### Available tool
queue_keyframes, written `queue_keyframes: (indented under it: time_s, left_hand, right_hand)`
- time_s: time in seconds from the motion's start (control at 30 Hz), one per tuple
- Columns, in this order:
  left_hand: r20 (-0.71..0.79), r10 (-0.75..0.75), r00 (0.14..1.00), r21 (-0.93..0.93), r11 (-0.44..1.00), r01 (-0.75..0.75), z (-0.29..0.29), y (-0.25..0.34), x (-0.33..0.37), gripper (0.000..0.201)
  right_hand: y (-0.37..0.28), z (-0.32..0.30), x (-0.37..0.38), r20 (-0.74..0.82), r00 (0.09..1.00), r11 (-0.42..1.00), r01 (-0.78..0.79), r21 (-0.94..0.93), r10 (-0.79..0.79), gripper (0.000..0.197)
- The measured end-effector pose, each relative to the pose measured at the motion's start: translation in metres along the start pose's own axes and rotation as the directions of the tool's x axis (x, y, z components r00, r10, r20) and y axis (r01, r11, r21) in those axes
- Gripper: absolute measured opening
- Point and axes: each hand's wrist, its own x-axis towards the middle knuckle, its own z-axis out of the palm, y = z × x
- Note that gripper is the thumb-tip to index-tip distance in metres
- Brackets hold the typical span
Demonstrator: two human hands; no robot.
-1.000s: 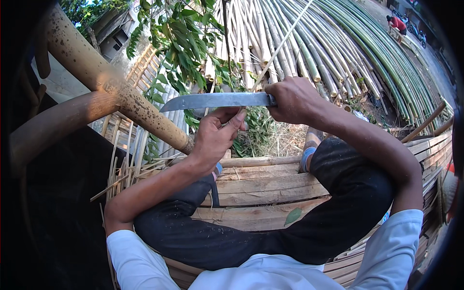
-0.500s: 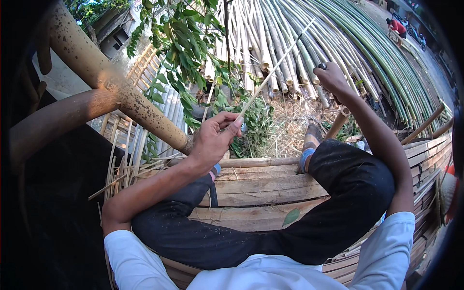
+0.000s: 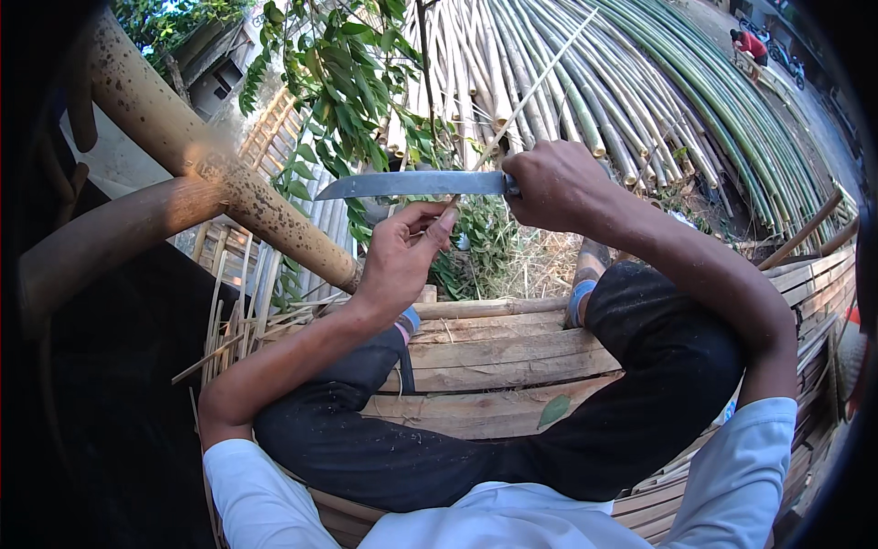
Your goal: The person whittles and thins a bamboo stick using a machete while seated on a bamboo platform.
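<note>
A thin bamboo strip (image 3: 546, 76) slants up and away to the right, its near end pinched between the thumb and fingers of my left hand (image 3: 402, 256). My right hand (image 3: 560, 186) is closed in a fist round the handle of a long knife (image 3: 402, 184). The grey blade lies level, its tip pointing left, just above my left fingertips. It crosses the strip near the pinched end; I cannot tell whether the edge touches it. Both forearms reach forward over my bent, dark-trousered legs (image 3: 658, 339).
I sit on a slatted bamboo bench (image 3: 485, 361) with a green leaf (image 3: 553, 411) on it. A thick bamboo post (image 3: 146, 96) and leafy branches (image 3: 343, 73) stand at left. Split strips (image 3: 242, 320) lean near the bench. Long bamboo poles (image 3: 521, 55) lie ahead; a person (image 3: 752, 46) bends far right.
My right hand has swung left and inward, bringing the knife blade into view across the strip. My left hand stays nearly in place, still pinching the strip.
</note>
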Motion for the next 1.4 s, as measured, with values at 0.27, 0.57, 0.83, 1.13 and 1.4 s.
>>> queue_keyframes:
  time_s: [0.27, 0.57, 0.83, 1.13, 1.4]
  left_hand:
    - [-0.029, 0.048, 0.998, 0.031, 0.998, -0.047, -0.001, -0.003, -0.002, 0.027]
    - [-0.035, 0.048, 0.998, 0.069, 0.997, -0.046, -0.007, -0.007, -0.001, 0.025]
    - [-0.003, -0.017, 1.0, 0.062, 0.998, 0.017, -0.008, -0.019, 0.001, 0.024]
    - [0.032, 0.013, 0.999, 0.117, 0.993, -0.016, -0.008, -0.016, -0.003, 0.024]
    - [0.023, 0.119, 0.993, 0.137, 0.983, -0.121, -0.021, -0.019, -0.01, 0.025]
  right_hand:
    - [0.02, 0.009, 0.003, -0.074, 0.996, 0.998, -0.045, 0.049, 0.048, 0.016]
    - [0.068, 0.022, -0.002, -0.139, 0.967, 0.976, -0.211, 0.044, 0.215, 0.013]
    - [0.105, 0.031, -0.009, -0.05, 0.884, 0.885, -0.465, 0.018, 0.465, 0.019]
    - [0.054, 0.013, 0.0, -0.16, 0.969, 0.982, -0.186, 0.018, 0.187, 0.016]
    - [0.105, 0.014, -0.008, -0.25, 0.917, 0.95, -0.309, 0.044, 0.31, 0.013]
